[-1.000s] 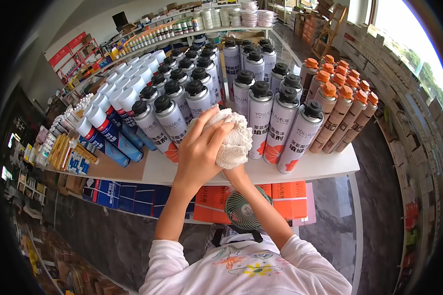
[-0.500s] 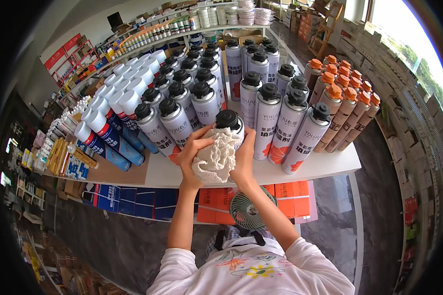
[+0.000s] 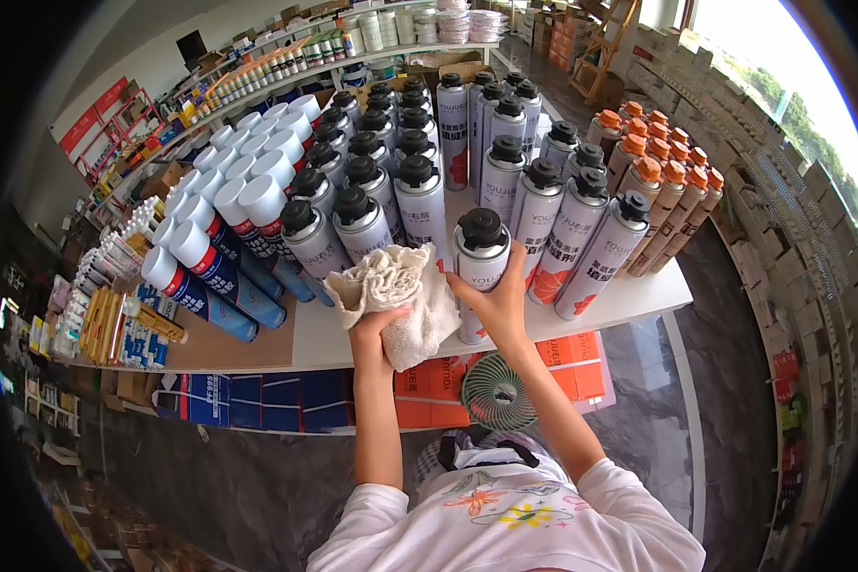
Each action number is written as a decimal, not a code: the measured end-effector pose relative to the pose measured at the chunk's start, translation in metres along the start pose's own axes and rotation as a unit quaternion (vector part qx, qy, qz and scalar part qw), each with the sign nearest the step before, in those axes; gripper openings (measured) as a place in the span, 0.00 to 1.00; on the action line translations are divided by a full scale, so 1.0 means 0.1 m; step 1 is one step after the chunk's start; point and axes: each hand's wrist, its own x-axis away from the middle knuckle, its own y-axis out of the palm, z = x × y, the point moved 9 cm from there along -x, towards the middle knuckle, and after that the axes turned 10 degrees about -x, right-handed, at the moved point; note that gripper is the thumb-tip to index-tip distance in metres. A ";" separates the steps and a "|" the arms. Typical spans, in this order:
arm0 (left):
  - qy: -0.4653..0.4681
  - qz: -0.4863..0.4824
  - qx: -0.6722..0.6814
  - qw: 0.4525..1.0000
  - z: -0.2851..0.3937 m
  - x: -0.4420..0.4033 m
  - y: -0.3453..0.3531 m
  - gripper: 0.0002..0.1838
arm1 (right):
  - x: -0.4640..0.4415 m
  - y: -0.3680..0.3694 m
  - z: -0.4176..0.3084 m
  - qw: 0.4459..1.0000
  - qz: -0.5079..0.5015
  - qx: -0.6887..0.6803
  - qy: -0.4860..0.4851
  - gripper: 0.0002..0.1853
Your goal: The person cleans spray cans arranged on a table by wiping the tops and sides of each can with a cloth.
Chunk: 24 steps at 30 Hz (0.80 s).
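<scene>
My left hand (image 3: 377, 329) grips a crumpled cream cloth (image 3: 400, 296), which hangs over its fingers near the table's front edge. Just right of it, my right hand (image 3: 496, 303) is wrapped round the body of a black-capped spray can (image 3: 480, 267). This can stands upright at the front of the white table (image 3: 343, 346), apart from the cloth. Behind my left hand are rows of similar black-capped cans (image 3: 419, 205); more of them (image 3: 582, 214) stand to the right of the held can.
Cans with white caps (image 3: 193, 245) fill the left side, and orange-capped cans (image 3: 672, 181) the right. A green fan (image 3: 498, 391) is at my waist. Under the table lie orange boxes (image 3: 434, 391) and blue boxes (image 3: 286, 400). Shelves with goods line the back.
The cloth, first pressed over the can's top, has come off it and moved left with my left hand. The black cap shows, and the can has moved right with my right hand.
</scene>
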 end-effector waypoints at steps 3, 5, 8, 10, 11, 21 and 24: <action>-0.071 -0.006 0.064 0.995 -0.04 0.08 0.00 0.25 | 0.07 -0.10 -0.02 0.999 -0.008 0.038 0.003 0.45; -0.091 -0.005 0.075 0.993 -0.03 0.12 -0.01 0.24 | 0.12 -0.22 -0.08 0.997 0.002 0.070 -0.041 0.47; -0.080 -0.014 0.092 0.992 0.01 0.14 -0.02 0.23 | 0.34 -0.47 -0.17 0.998 0.055 -0.009 0.021 0.44; -0.105 -0.011 0.114 0.988 -0.05 0.20 0.02 0.22 | 0.48 -0.51 -0.27 0.999 0.047 0.004 -0.004 0.41; -0.105 -0.009 0.114 0.988 -0.09 0.22 0.04 0.22 | 0.57 -0.40 -0.27 0.999 -0.007 -0.029 0.022 0.41; -0.064 0.031 0.059 0.996 -0.51 0.52 0.05 0.26 | 1.18 0.20 0.05 0.887 -0.114 -0.339 0.293 0.36; 0.027 -0.078 0.055 0.995 -0.45 0.50 0.01 0.33 | 1.16 0.10 0.04 0.891 -0.063 -0.339 0.294 0.33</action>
